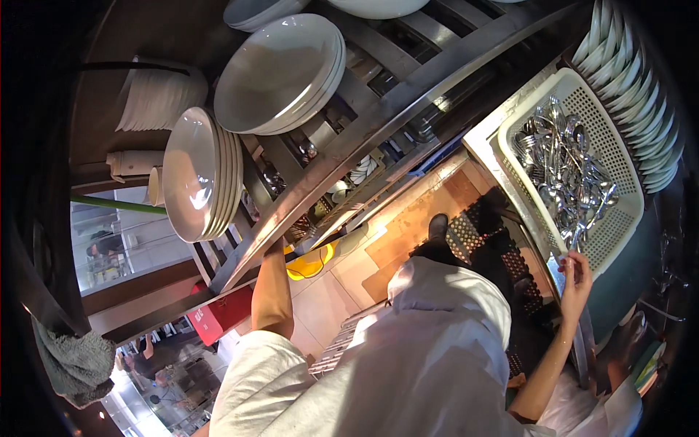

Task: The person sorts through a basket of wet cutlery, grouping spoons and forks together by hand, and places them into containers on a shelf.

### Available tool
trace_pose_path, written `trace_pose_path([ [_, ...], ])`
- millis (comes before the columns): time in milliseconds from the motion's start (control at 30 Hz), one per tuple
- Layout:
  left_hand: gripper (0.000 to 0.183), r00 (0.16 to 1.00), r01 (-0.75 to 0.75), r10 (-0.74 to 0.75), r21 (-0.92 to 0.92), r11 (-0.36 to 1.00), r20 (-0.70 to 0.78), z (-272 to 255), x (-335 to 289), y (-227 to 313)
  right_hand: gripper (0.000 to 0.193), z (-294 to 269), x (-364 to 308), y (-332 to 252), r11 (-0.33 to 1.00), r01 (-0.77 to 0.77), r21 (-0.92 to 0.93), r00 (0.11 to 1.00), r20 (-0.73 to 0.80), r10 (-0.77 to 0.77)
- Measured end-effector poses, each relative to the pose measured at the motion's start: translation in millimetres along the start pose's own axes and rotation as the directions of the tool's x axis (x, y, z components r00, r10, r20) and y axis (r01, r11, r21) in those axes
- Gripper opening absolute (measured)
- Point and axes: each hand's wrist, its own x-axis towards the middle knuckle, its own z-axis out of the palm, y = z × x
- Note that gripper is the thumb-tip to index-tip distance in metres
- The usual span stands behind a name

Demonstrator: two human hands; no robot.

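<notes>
My right hand is at the near corner of a white perforated plastic basket, its fingers curled on the rim. A loose heap of metal cutlery, with forks and spoons among it, lies in the basket. My left forearm reaches up beneath the edge of a slatted metal shelf, which hides the hand and its fingers. Above that arm, a leaning stack of white bowls and a stack of wide white dishes rest on the shelf.
White plates stand in a row beyond the basket. Under the shelf are a rack of small ware and a yellow object. A red box is at the left. Black perforated matting covers part of the tiled floor. A grey cloth hangs at far left.
</notes>
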Motion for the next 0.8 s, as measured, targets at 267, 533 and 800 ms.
trace_pose_path([
  [267, 0.079, 0.968, 0.087, -0.141, 0.248, 0.965, 0.207, -13, 0, 76, 0.019, -53, -10, 16, 1.000, -0.019, 0.011, 0.992, -0.124, 0.020],
  [533, 0.086, 0.991, 0.031, -0.091, 0.485, 0.874, 0.100, 18, -6, 8, 0.021, -167, -10, 129, 0.993, 0.025, 0.115, 0.895, -0.445, 0.030],
  [800, 0.086, 0.975, 0.070, -0.034, 0.162, 0.984, -0.218, 77, -6, -10, 0.021, -224, -18, 210, 0.977, -0.156, 0.146, 0.915, -0.352, 0.199],
])
